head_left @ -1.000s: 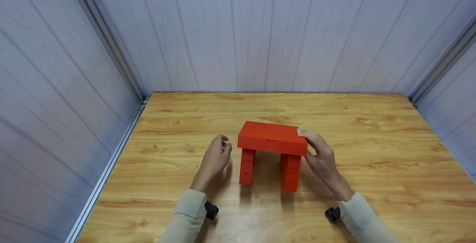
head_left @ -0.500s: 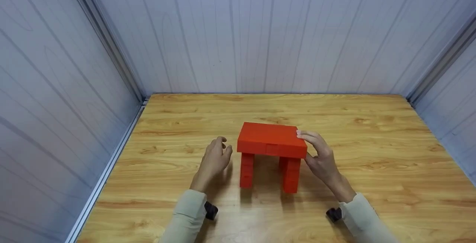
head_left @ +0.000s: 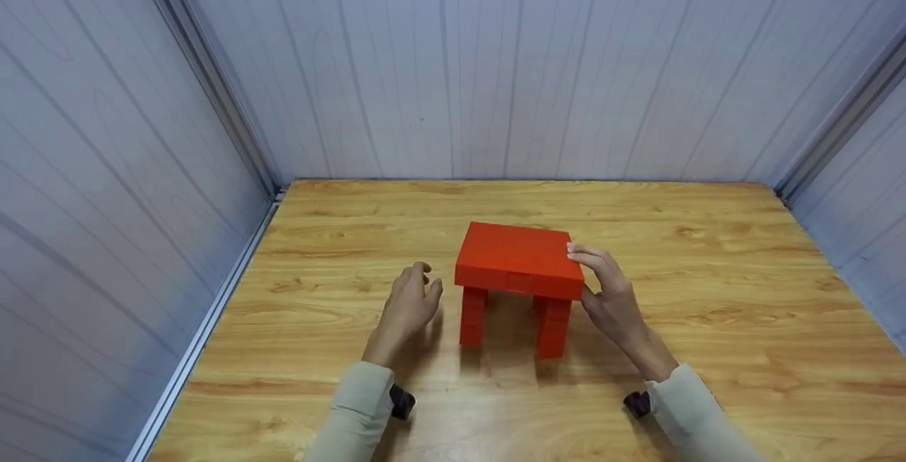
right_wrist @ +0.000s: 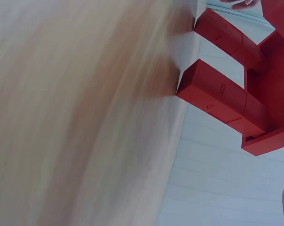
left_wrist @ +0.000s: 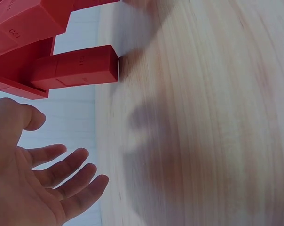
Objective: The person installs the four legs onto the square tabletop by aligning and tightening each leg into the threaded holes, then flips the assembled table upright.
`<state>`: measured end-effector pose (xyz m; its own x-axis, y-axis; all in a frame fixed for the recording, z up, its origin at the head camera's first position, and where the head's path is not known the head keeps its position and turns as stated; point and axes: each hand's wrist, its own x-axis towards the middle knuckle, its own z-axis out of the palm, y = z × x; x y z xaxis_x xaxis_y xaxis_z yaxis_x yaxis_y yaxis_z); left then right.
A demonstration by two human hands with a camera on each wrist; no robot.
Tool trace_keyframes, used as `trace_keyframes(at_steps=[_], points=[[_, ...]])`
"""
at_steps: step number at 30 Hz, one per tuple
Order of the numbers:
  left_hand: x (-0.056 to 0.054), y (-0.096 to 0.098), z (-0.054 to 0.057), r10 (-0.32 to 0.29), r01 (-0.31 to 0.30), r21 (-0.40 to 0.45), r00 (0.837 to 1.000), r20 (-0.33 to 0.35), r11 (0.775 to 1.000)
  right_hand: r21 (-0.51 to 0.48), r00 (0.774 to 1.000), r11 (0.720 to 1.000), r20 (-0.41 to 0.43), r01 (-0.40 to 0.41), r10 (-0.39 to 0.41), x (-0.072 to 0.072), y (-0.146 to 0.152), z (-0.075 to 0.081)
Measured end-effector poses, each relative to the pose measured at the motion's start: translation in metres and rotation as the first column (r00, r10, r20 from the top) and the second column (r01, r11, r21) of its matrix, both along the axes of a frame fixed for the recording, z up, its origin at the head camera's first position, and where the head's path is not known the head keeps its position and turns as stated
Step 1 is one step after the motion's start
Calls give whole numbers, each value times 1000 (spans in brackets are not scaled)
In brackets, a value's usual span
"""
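A small red stool with a flat rectangular top and blocky legs stands upright at the middle of the table. My right hand pinches the right end of its top, fingertips above and thumb below the edge. Left of the stool, my left hand is held apart from it with loosely bent fingers and holds nothing. The left wrist view shows that palm with a gap to a stool leg. Number marks show on a leg in the right wrist view. Whether all leg ends touch the table, I cannot tell.
The wood-grain table meets a pale panelled wall at the back. More panels rise at the left and right. A dark wrist device sits at each sleeve cuff.
The stool's top first tips slightly toward me, then its near side rises and the legs shift a little away, with the right hand still gripping it. The left hand stays nearly still.
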<state>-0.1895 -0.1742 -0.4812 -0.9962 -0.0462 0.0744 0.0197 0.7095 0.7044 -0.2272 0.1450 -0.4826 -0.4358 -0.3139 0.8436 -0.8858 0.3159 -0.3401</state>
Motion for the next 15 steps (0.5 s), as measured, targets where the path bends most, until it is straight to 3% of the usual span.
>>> trace_keyframes(at_steps=[8,15], points=[[1,2,-1,-29,29,8,1000,3,1000,92,999,995,17,45,-47,-2,1,7],[2,3,2,-71,67,128,997,28,989,146,998,988,-22,54,-51,0,3,8]])
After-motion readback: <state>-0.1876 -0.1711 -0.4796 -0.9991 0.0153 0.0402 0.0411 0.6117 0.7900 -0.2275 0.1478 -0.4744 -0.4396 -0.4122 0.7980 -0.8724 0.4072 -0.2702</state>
